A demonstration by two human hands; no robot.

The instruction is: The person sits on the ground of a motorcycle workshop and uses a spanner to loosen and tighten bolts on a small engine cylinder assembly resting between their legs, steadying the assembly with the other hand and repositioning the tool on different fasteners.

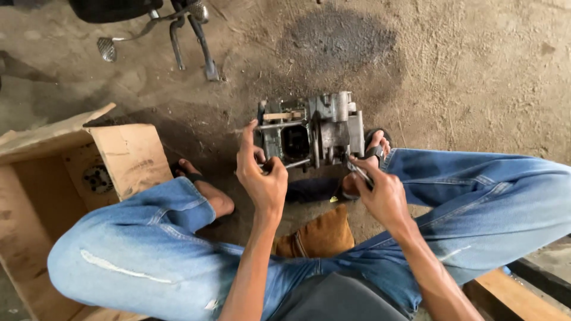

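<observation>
The engine block — a grey, oily metal casting with studs sticking out of it — stood on the dirt floor between the seated person's sandalled feet; the left hand reached in at its near-left corner, index finger raised against the casing and the other fingers curled about a stud, though whether they truly gripped it could not be told; the right hand was closed on a slim metal tool, its tip touching the block's lower right edge. A brown rag lay on the ground between the knees, just behind the block; an open cardboard box sat beside the left knee — a round metal part inside it; a motorcycle's side stand and foot pedal stood well apart at the far side; a wooden plank lay under the right thigh.
</observation>
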